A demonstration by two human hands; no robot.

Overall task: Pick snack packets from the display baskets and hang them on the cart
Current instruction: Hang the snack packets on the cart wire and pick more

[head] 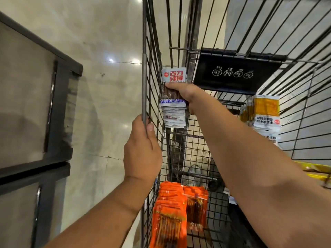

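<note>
A: Pale floor (107, 42) is shining left of cart (154, 51). Hands?
B: Left hand (143, 145) is gripping cart's corner rail (144, 86). Right hand (182, 93) is clutching packets (172, 111) against cart's left wall, inside. Orange packs (170, 221) are hanging below.

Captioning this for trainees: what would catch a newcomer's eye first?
The right hand grips a stack of white snack packets against the cart's wire wall, mid-frame, while the left hand grips the corner bar below. Orange packets hang at the bottom; yellow packets hang at the right.
</note>
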